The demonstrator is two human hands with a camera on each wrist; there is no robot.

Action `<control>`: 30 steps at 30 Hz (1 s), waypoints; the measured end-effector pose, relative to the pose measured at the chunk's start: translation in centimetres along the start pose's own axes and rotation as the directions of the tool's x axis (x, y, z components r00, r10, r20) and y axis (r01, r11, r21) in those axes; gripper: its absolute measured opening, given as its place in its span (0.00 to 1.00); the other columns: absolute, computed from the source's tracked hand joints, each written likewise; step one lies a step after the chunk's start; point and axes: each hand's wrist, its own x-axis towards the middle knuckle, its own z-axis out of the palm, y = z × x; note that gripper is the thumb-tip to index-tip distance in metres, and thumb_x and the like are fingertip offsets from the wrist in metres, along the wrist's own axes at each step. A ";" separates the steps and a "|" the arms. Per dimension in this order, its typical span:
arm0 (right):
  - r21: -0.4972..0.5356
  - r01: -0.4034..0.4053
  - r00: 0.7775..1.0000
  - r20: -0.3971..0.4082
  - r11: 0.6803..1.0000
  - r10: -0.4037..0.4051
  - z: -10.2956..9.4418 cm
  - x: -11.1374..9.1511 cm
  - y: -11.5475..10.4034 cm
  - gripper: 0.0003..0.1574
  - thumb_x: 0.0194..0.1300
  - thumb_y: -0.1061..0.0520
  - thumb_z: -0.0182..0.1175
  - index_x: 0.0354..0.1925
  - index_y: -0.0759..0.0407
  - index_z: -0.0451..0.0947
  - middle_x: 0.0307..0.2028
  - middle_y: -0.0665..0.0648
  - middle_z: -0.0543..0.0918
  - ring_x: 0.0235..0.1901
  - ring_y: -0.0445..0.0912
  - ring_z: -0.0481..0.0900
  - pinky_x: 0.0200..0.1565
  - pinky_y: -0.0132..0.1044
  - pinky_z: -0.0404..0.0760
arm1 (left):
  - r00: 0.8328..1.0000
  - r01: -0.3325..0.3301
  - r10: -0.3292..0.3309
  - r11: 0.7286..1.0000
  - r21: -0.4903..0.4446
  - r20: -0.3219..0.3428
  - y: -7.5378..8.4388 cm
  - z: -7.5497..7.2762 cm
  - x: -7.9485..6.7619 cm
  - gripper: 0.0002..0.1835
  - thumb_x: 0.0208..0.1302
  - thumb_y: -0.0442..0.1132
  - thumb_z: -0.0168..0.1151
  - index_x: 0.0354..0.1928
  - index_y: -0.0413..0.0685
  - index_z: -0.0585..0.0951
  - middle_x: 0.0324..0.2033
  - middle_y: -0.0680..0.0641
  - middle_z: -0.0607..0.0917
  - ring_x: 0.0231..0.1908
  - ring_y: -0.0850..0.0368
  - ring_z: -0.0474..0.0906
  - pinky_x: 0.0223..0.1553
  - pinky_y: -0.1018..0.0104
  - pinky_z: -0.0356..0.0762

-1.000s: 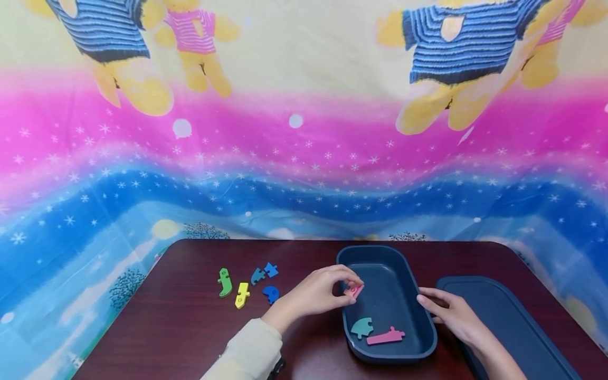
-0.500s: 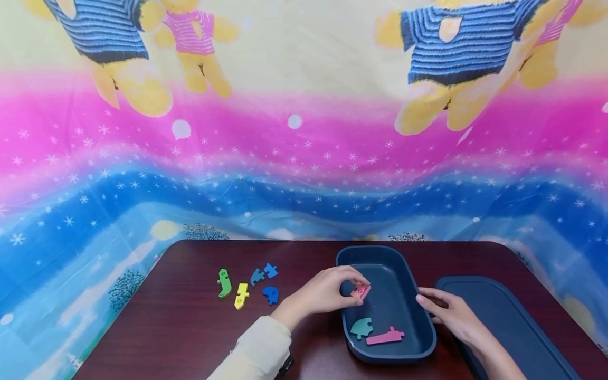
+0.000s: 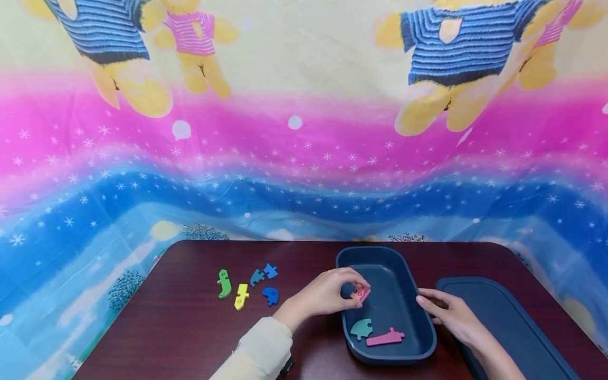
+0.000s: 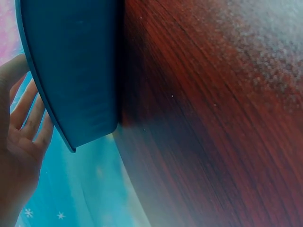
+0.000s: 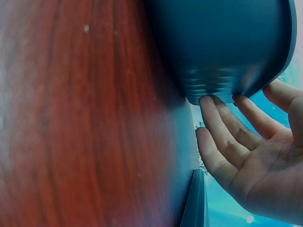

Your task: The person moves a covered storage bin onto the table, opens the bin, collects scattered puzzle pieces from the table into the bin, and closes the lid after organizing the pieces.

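The box holds two pieces, five pieces wait left of it, left hand pinches another piece, right hand loosely touches the box.

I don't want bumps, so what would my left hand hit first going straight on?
Probably the box's right wall, though height is unclear: your left hand might pass above it.

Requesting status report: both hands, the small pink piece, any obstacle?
Left hand pinches small pink piece over box. Right hand touches box's outer wall. No obstacle seen.
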 end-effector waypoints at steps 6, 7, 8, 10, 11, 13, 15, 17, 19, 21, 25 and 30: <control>-0.002 -0.005 1.000 -0.005 1.000 0.005 0.0 0.0 -0.1 0.47 0.72 0.36 0.54 0.70 0.71 0.62 0.60 0.74 0.73 0.50 0.57 0.81 0.46 0.47 0.83 | 1.000 0.000 0.001 1.000 0.006 -0.008 -0.1 0.1 -0.1 0.17 0.63 0.44 0.70 0.54 0.59 0.84 0.51 0.61 0.81 0.52 0.68 0.75 0.56 0.70 0.73; -0.002 -0.006 1.000 -0.005 1.000 0.006 0.0 0.0 -0.1 0.47 0.72 0.36 0.54 0.70 0.71 0.62 0.60 0.74 0.74 0.50 0.57 0.81 0.46 0.47 0.83 | 1.000 0.001 -0.001 1.000 0.009 -0.006 -0.1 0.1 -0.1 0.17 0.63 0.44 0.70 0.55 0.59 0.84 0.52 0.61 0.80 0.53 0.68 0.75 0.56 0.70 0.73; -0.001 -0.007 1.000 -0.006 1.000 0.007 0.0 0.0 -0.1 0.47 0.72 0.36 0.54 0.70 0.71 0.62 0.59 0.74 0.74 0.50 0.57 0.81 0.46 0.47 0.83 | 1.000 0.004 -0.004 1.000 0.009 -0.004 -0.1 0.1 -0.1 0.17 0.64 0.44 0.70 0.55 0.58 0.84 0.52 0.61 0.80 0.53 0.68 0.74 0.56 0.70 0.73; 0.000 -0.008 1.000 -0.006 1.000 0.008 0.1 0.0 -0.1 0.47 0.72 0.36 0.54 0.70 0.71 0.62 0.59 0.74 0.74 0.50 0.57 0.81 0.46 0.48 0.83 | 1.000 0.013 -0.013 1.000 0.013 0.003 -0.1 0.0 -0.2 0.18 0.64 0.45 0.69 0.56 0.59 0.83 0.54 0.60 0.80 0.55 0.68 0.74 0.57 0.68 0.73; 0.001 -0.008 1.000 -0.006 1.000 0.008 0.1 0.0 -0.1 0.47 0.72 0.36 0.55 0.70 0.71 0.62 0.59 0.74 0.74 0.50 0.56 0.81 0.46 0.48 0.83 | 1.000 0.017 -0.017 1.000 0.015 0.007 -0.1 0.0 -0.2 0.18 0.64 0.45 0.69 0.57 0.59 0.83 0.54 0.60 0.80 0.56 0.67 0.73 0.57 0.68 0.73; 0.001 -0.008 1.000 -0.007 1.000 0.008 0.1 0.0 -0.1 0.47 0.72 0.36 0.55 0.70 0.71 0.62 0.59 0.74 0.74 0.49 0.56 0.81 0.46 0.48 0.83 | 1.000 0.024 -0.024 1.000 0.015 0.009 -0.1 -0.1 -0.4 0.19 0.64 0.45 0.69 0.57 0.59 0.83 0.55 0.60 0.79 0.58 0.66 0.73 0.58 0.67 0.73; 0.003 -0.005 1.000 -0.006 1.000 0.005 0.1 0.0 -0.1 0.47 0.72 0.36 0.55 0.70 0.71 0.62 0.59 0.74 0.74 0.49 0.56 0.81 0.46 0.48 0.83 | 1.000 0.028 -0.028 1.000 0.011 0.004 0.0 -0.2 -0.5 0.19 0.64 0.45 0.69 0.58 0.59 0.83 0.55 0.60 0.79 0.58 0.66 0.73 0.58 0.66 0.73; 0.004 -0.002 1.000 -0.006 1.000 0.002 0.1 0.0 -0.1 0.47 0.72 0.36 0.55 0.70 0.71 0.62 0.59 0.74 0.74 0.49 0.56 0.81 0.46 0.48 0.83 | 1.000 0.026 -0.026 1.000 0.009 -0.010 -0.1 -0.3 -0.7 0.19 0.64 0.45 0.69 0.57 0.59 0.83 0.55 0.60 0.80 0.58 0.65 0.73 0.59 0.65 0.72; 0.004 0.000 1.000 -0.006 1.000 0.000 0.1 0.0 -0.1 0.47 0.72 0.36 0.55 0.70 0.71 0.62 0.59 0.74 0.74 0.49 0.57 0.81 0.46 0.48 0.83 | 0.999 0.024 -0.024 1.000 0.008 -0.025 0.0 -0.5 -0.9 0.18 0.64 0.45 0.69 0.57 0.59 0.83 0.55 0.60 0.80 0.58 0.65 0.73 0.58 0.65 0.73; 0.002 0.001 1.000 -0.007 1.000 -0.001 0.1 0.0 -0.1 0.47 0.72 0.37 0.55 0.70 0.71 0.62 0.59 0.75 0.74 0.50 0.57 0.81 0.46 0.48 0.83 | 0.999 0.022 -0.022 1.000 0.007 -0.042 -0.1 -0.7 -1.0 0.18 0.65 0.46 0.68 0.56 0.60 0.83 0.54 0.60 0.80 0.57 0.66 0.73 0.58 0.66 0.73; -0.004 -0.002 1.000 -0.006 1.000 0.002 0.1 0.0 -0.1 0.47 0.72 0.36 0.54 0.70 0.71 0.62 0.60 0.75 0.73 0.50 0.57 0.81 0.46 0.48 0.83 | 0.997 0.031 -0.031 0.999 0.007 -0.070 0.0 -1.2 -1.5 0.17 0.65 0.48 0.67 0.55 0.60 0.83 0.54 0.61 0.80 0.57 0.66 0.73 0.58 0.65 0.73; -0.009 -0.003 1.000 -0.006 1.000 0.003 0.1 0.1 0.0 0.47 0.72 0.36 0.54 0.70 0.71 0.62 0.59 0.74 0.73 0.50 0.57 0.81 0.46 0.48 0.83 | 0.994 0.047 -0.044 0.999 0.026 -0.103 0.0 -1.8 -2.4 0.15 0.66 0.48 0.67 0.54 0.60 0.84 0.52 0.62 0.81 0.56 0.66 0.74 0.57 0.65 0.74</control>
